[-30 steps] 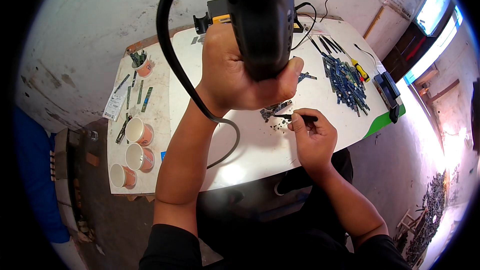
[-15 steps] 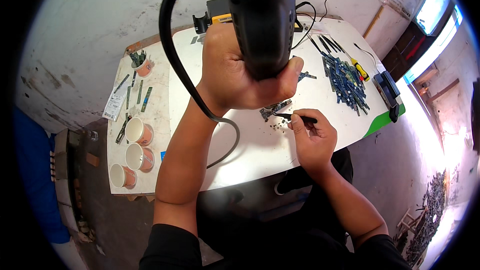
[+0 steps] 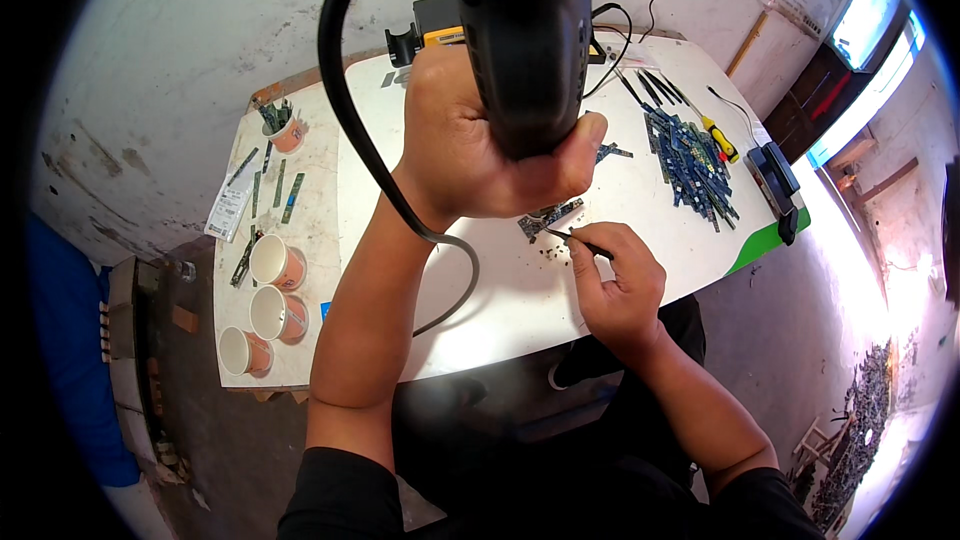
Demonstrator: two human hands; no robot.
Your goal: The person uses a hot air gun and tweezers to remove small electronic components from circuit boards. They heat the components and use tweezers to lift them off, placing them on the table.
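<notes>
My left hand [image 3: 470, 150] is wrapped round a black hot-air tool handle [image 3: 522, 30] with a thick cord, held above the table's middle and hiding part of what lies below. My right hand [image 3: 620, 290] pinches black tweezers [image 3: 597, 249], whose tips reach a small cluster of circuit board strips [image 3: 548, 218] just below the left fist. Small dark loose bits [image 3: 553, 251] lie scattered beside the tips. Another few strips [image 3: 612, 152] show just right of the tool.
A pile of board strips [image 3: 690, 165], a yellow-handled tool [image 3: 720, 140] and a dark device [image 3: 772, 185] sit at the table's [image 3: 480, 310] right. Paper cups [image 3: 280, 310], more strips and a paper slip [image 3: 230, 200] are left. A black-and-yellow station [image 3: 435, 25] stands behind.
My right hand has shifted slightly left and down, with the tweezers now slanting more steeply. My left hand and the tool have stayed almost still.
</notes>
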